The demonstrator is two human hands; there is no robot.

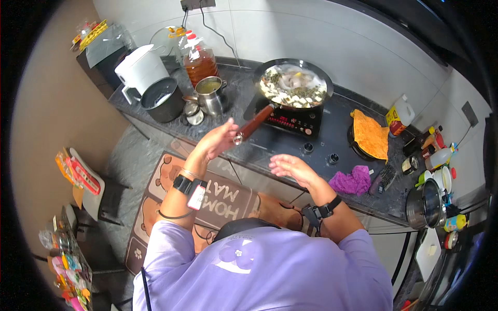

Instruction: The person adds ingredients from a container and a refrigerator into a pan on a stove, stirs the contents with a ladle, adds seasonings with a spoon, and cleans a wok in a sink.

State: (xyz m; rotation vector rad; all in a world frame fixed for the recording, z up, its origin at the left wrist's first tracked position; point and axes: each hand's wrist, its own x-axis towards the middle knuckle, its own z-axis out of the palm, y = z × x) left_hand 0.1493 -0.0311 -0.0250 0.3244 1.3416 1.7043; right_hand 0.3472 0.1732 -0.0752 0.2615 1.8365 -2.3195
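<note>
A wok (328,79) of simmering broth with white tofu-like cubes and dark green bits stands on a black induction cooker (290,122). Steam rises from the broth. Its brown wooden handle (255,124) points toward me over the counter front. Beside the handle's ringed end is my left hand (220,140), fingers extended and not wrapped around it. My right hand (290,167) hovers in front of the counter edge, palm turned inward, holding nothing. Closest to it on the counter are a black knob (307,147) and a crumpled purple cloth (353,180).
Left on the counter stand a dark pot (162,102), a metal pitcher (212,102), a small jar (193,113), a white lidded container (142,68) and an oil jug (200,66). Rightward are an orange cloth (370,134), a plastic jug (400,116) and a steel pot (422,208).
</note>
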